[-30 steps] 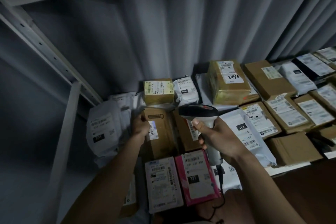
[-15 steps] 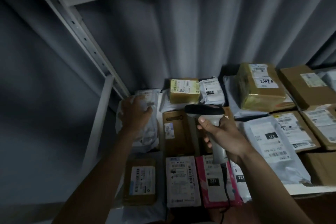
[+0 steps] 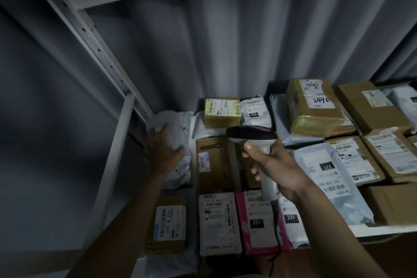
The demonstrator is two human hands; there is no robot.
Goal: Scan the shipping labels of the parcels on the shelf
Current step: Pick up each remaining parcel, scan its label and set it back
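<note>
My right hand [image 3: 274, 165] grips the pale handle of a barcode scanner [image 3: 251, 134], its dark head pointing away over the parcels. My left hand [image 3: 164, 150] rests on a white poly mailer [image 3: 178, 128] at the shelf's far left, fingers spread over it, thumb out to the right. Beside it lies a brown box with a small label [image 3: 214, 162]. Behind stand a small yellow-taped box [image 3: 222, 111] and a white bag marked 010 [image 3: 256, 113]. In the front row sit a white labelled parcel [image 3: 218, 223] and a pink one [image 3: 257, 223].
Many more labelled cardboard boxes and white mailers fill the shelf to the right, among them a tape-wrapped box [image 3: 313, 106]. A grey shelf upright [image 3: 99, 52] slants down the left side. Corrugated grey wall stands behind. The scanner's cable [image 3: 276, 232] hangs over the front parcels.
My left hand left the brown box and moved left onto the white mailer, then slid further over it. The view shifted left. The scanner hand kept its grip.
</note>
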